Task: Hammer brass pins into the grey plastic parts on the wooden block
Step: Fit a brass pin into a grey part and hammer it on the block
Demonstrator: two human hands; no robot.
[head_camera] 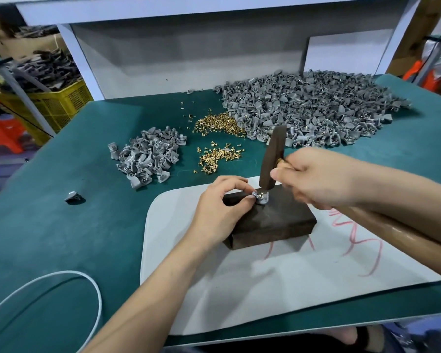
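Observation:
A dark wooden block [278, 220] lies on a white sheet in front of me. One grey plastic part [263, 198] sits at its far top edge with a brass pin [259, 194] in it. My left hand [220, 212] pinches that part with thumb and fingers. My right hand [313, 178] grips the wooden handle of a hammer [271, 159], whose dark head stands upright with its lower face down on the pin.
A large heap of grey parts [308, 108] fills the back right of the green table, a smaller heap [145, 156] lies to the left. Loose brass pins [219, 141] are scattered between them. A single grey part [73, 197] and a white cable [61, 289] lie at left.

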